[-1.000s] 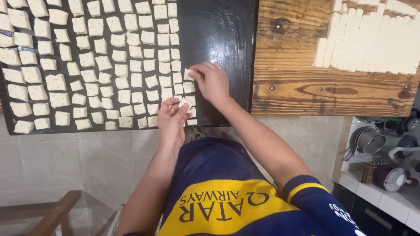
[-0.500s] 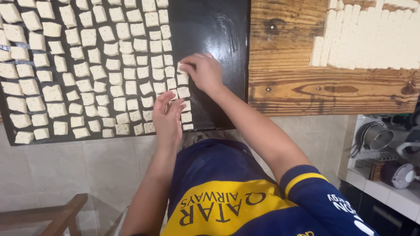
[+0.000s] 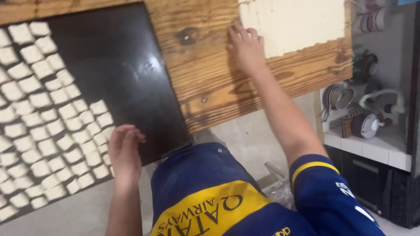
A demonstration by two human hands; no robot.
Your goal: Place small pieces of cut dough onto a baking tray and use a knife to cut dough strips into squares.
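Observation:
A black baking tray (image 3: 127, 65) lies on the left, its left part covered with several rows of small pale dough squares (image 3: 52, 131). My left hand (image 3: 124, 153) rests open at the tray's near edge, beside the last squares, holding nothing. To the right is a wooden board (image 3: 210, 83) with a flat sheet of pale dough (image 3: 293, 22) on its far part. My right hand (image 3: 247, 46) reaches across the board, fingers spread, its fingertips touching the left edge of the dough sheet.
A grey tiled counter (image 3: 249, 140) shows below the board. At the right a white shelf (image 3: 372, 148) holds metal cups and kitchen utensils (image 3: 350, 100). My blue and yellow shirt (image 3: 218, 196) fills the bottom of the view.
My right hand has left the dough squares on the tray and moved right to the dough sheet on the board. The view has swung right. My left hand stays by the tray's edge.

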